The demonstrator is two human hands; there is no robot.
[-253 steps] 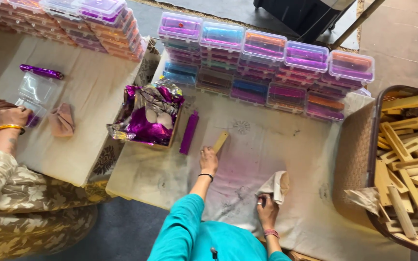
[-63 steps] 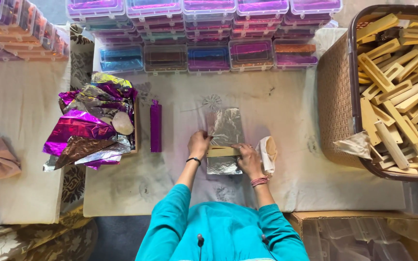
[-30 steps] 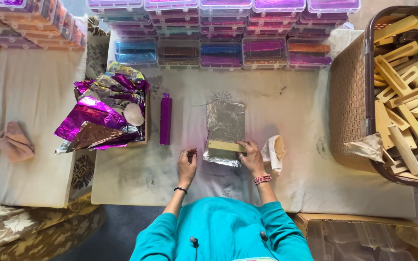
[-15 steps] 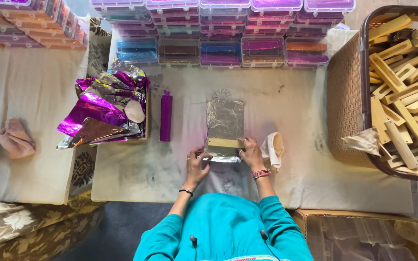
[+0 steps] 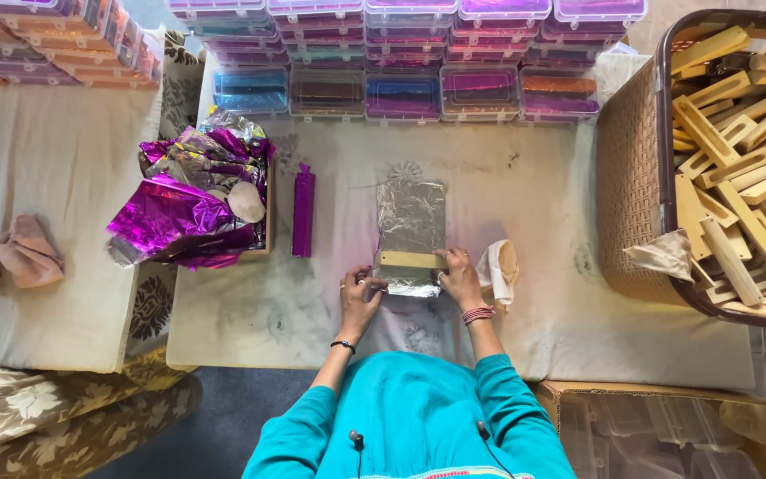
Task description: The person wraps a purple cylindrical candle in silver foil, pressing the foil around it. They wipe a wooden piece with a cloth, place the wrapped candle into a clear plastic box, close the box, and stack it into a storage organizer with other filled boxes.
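The left hand has come back in from the bare cloth and now sits at the near left corner of the foil, joining the right hand, which was already there. Both sets of fingers are curled shut, pinching the foil's near edge up against the pale wooden bar that lies across the foil, close to its near end. The foil itself lies flat on the table, its far end pointing at the stacked boxes. Here's the worry: that sheet looks thin and already crinkled, so an uneven pull from one hand could tear it or skew the fold. The bar sits loose across the foil, and a push from one side only may swing it crooked. Right of the foil, touching the right hand, lies a crumpled cloth; it could get caught under the edge. Left of the foil stands a purple wrapped stick, apart from it, with a heap of magenta foil further left. Far right of the foil, a basket of bars, well apart.
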